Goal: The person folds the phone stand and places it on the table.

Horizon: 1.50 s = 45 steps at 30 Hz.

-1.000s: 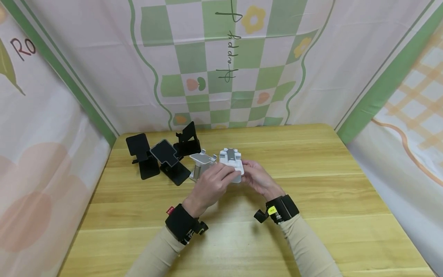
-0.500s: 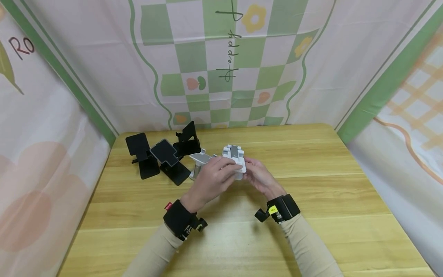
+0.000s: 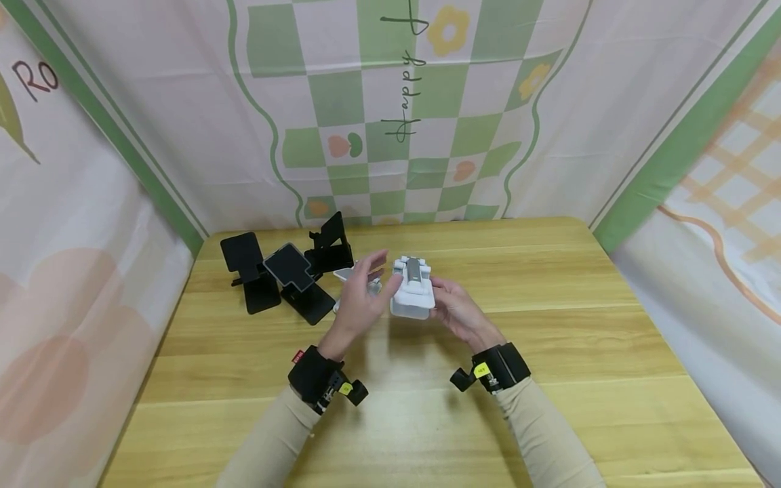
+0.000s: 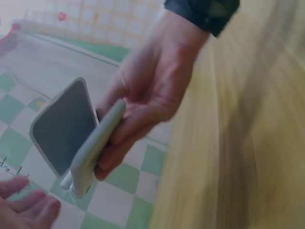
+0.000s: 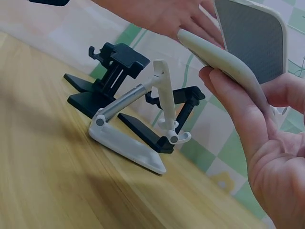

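My right hand (image 3: 459,315) holds a white folding phone stand (image 3: 415,293) above the table, fingers and thumb gripping its side. The left wrist view shows the stand's grey-padded plate (image 4: 66,129) standing at an angle to its white base (image 4: 90,155), joined at the lower end. My left hand (image 3: 356,308) is just left of the stand with its fingers extended, holding nothing. Behind that hand, partly hidden in the head view, a second white phone stand (image 5: 126,148) stands unfolded on the table.
Several black phone stands are grouped at the back left: one at the far left (image 3: 242,254), one in the middle (image 3: 289,266) and one farther back (image 3: 332,244). The wooden table (image 3: 549,305) reaches a patterned cloth backdrop (image 3: 390,183).
My left hand has let go of the white phone stand and drawn away to the left, its fingers opening. My right hand keeps its grip, and the stand has moved slightly right.
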Motion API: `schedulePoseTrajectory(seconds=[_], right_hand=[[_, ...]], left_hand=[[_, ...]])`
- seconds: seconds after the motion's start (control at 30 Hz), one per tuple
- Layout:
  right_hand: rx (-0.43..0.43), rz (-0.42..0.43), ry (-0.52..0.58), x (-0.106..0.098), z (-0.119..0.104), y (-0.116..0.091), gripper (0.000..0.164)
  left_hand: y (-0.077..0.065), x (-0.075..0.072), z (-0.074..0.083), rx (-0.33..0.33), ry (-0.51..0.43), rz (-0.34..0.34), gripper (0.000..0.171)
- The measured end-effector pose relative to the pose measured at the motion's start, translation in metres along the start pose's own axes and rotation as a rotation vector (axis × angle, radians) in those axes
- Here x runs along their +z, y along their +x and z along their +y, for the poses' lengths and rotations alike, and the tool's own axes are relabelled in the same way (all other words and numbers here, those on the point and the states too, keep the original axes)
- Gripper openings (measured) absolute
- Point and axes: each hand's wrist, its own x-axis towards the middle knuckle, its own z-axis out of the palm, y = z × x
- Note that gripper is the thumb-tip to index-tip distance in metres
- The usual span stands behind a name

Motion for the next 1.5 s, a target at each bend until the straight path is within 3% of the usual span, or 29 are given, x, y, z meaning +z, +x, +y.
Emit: schedulePoseTrajectory(seconds=[0.13, 0.3, 0.43, 0.57, 0.8, 1.13, 1.3, 1.5], right_hand=[[-0.003, -0.008, -0.002, 0.000, 0.000, 0.000, 0.056], [-0.007, -0.029, -0.017, -0.001, -0.001, -0.001, 0.056], [-0.010, -0.050, -0.032, -0.002, -0.001, -0.001, 0.055], [-0.008, -0.059, -0.046, -0.002, -0.002, -0.002, 0.055], [-0.005, -0.053, -0.069, -0.002, -0.002, -0.001, 0.052], [0.001, -0.063, -0.005, -0.001, -0.006, -0.003, 0.042], [0.003, -0.051, -0.086, -0.003, -0.006, -0.001, 0.030], [0.016, -0.031, -0.146, -0.003, -0.009, -0.001, 0.028]], left_hand=[[0.001, 0.004, 0.003, -0.165, -0.100, 0.015, 0.057], [0.001, 0.009, 0.003, -0.362, -0.121, 0.032, 0.058], [0.003, 0.010, 0.001, -0.510, -0.177, -0.004, 0.061], [0.004, 0.009, -0.002, -0.601, -0.264, -0.046, 0.060], [0.005, 0.006, -0.007, -0.646, -0.338, -0.084, 0.060], [0.005, 0.007, -0.010, -0.649, -0.352, -0.094, 0.061], [0.004, 0.007, -0.010, -0.642, -0.357, -0.094, 0.060], [0.005, 0.007, -0.011, -0.641, -0.353, -0.101, 0.059]])
